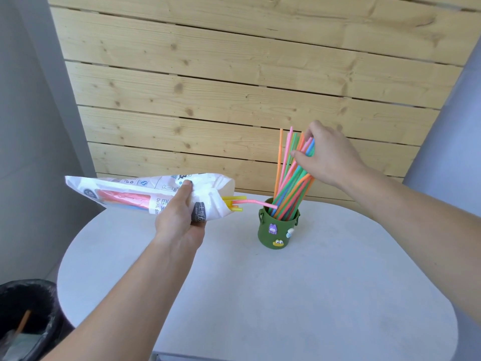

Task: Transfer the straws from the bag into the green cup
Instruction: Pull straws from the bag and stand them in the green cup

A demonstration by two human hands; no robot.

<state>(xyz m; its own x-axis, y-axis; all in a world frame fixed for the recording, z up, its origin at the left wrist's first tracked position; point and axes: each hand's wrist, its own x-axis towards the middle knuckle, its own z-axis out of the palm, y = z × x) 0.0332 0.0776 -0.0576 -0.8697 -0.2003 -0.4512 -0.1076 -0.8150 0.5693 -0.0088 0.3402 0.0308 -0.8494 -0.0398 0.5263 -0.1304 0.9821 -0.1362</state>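
A white printed straw bag (135,190) is held level above the table by my left hand (182,217), its open mouth pointing right. Yellow straws and one pink bendy straw (250,202) stick out of the mouth, the pink tip reaching the rim of the green cup (276,234). The cup stands upright on the table and carries small cartoon figures. A bundle of coloured straws (291,183) stands in it, leaning right. My right hand (328,155) grips the top ends of that bundle above the cup.
The cup stands on a white rounded table (260,295). A wooden plank wall (221,87) rises behind it. A black bin (26,316) with an orange straw in it sits at the lower left beside the table.
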